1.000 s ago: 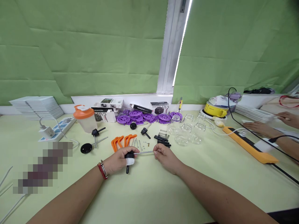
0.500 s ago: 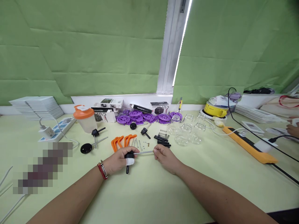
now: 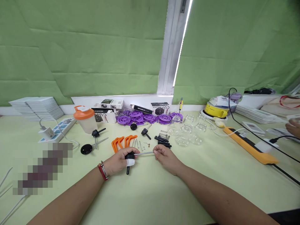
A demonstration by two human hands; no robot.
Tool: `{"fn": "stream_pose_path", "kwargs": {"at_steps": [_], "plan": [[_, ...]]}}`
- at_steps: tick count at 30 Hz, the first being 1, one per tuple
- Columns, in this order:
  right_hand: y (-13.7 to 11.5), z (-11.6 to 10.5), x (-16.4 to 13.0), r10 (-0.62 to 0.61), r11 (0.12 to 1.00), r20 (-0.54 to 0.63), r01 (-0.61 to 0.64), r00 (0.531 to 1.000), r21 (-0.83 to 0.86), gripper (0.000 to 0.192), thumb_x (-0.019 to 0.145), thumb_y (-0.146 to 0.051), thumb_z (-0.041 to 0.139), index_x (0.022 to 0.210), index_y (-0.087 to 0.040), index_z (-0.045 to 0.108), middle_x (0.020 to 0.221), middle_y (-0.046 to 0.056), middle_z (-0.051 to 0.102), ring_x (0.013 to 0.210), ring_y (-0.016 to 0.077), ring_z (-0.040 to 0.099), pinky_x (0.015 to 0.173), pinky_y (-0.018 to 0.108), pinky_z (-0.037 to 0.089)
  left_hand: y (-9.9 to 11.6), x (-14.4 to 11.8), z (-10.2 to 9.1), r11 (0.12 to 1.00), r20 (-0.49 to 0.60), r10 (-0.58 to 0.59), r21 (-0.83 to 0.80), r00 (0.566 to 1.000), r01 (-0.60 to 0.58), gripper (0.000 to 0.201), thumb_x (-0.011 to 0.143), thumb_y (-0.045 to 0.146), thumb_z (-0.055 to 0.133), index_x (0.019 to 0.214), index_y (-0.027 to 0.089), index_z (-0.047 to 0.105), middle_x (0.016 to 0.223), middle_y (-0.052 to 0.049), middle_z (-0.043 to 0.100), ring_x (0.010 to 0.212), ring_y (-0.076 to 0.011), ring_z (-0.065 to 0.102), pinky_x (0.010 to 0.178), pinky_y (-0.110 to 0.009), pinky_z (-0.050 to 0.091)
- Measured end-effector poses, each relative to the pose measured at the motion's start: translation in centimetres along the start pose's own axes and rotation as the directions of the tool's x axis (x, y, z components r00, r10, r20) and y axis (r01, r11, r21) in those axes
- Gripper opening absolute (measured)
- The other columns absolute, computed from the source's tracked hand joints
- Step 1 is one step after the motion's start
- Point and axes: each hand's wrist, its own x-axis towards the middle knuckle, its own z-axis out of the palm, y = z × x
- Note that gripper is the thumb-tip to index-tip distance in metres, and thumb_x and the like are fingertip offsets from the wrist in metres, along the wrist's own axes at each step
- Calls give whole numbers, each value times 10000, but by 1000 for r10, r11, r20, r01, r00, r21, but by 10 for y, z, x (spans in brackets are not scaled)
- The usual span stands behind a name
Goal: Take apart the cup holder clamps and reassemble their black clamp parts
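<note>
Pale green table (image 3: 150,200) ran under green blinds (image 3: 82,47) with a bright window gap at upper centre. Behind the hands, frame centre: orange brackets (image 3: 120,141), loose metal pins (image 3: 138,143), black rods (image 3: 163,141) with springs (image 3: 164,135), purple wheels (image 3: 145,118), clear glass jars (image 3: 187,132). Orange-lidded shaker cup (image 3: 84,120) and white power strip (image 3: 57,128) sat left of centre; orange power strip (image 3: 250,147) at right. Another person's hand (image 3: 292,127) showed at the right edge. Nothing lay between the hands.

Left hand (image 3: 118,162) was closed around a black knob (image 3: 129,156), one finger bandaged white, fist resting on the table. Right hand (image 3: 165,157) pinched the free end of the metal rod (image 3: 144,153) with thumb and forefinger, other fingers curled. Rod lay roughly level, just above the table, running from knob to right fingertips. Both forearms came in from the bottom corners, converging at centre.
</note>
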Motion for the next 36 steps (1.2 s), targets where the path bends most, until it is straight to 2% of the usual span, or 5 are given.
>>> {"fn": "stream_pose_path", "kwargs": {"at_steps": [6, 17, 25, 31, 36], "plan": [[0, 0, 0, -43, 999, 9, 43, 999, 13, 103, 834, -308, 495, 839, -210, 463, 671, -40, 452, 619, 110, 393, 583, 239, 311, 1, 0, 1, 1000, -4, -7, 17, 1000, 7, 404, 706, 334, 655, 1064, 171, 561, 908, -24, 557, 831, -160, 508, 767, -282, 424], [-4, -1, -1, -8, 990, 5, 9, 1000, -143, 260, 888, -429, 402, 784, -203, 474, 675, -12, 504, 556, 107, 363, 512, 231, 285, 0, -1, 0, 1000, -8, 5, 19, 1000, -5, 406, 713, 338, 654, 1074, 171, 571, 920, -31, 579, 847, -172, 523, 783, -295, 430], [-4, -2, -1, -17, 985, 2, 17, 1000, -169, 326, 890, -467, 390, 734, -197, 484, 653, -12, 482, 567, 113, 372, 522, 232, 300, 2, -1, 1, 1000, -10, 5, 24, 1000, -5, 405, 717, 333, 655, 1076, 166, 573, 921, -34, 573, 846, -168, 518, 784, -295, 429], [-3, -1, 0, 1, 993, -4, -2, 1000, -120, 341, 886, -472, 394, 717, -189, 484, 640, -16, 461, 548, 103, 351, 513, 230, 289, 2, -1, 1, 1000, -10, 2, 14, 1000, -2, 421, 706, 354, 668, 1070, 166, 571, 918, -35, 571, 851, -172, 520, 793, -301, 432], [-3, 1, -1, -24, 1000, -1, 24, 1000, 6, 160, 833, -361, 502, 883, -211, 480, 676, -34, 468, 594, 109, 393, 565, 239, 318, 2, -1, 1, 1000, -8, -3, 26, 1000, 3, 407, 713, 362, 659, 1060, 169, 573, 908, -33, 574, 838, -167, 527, 769, -285, 438]]}}
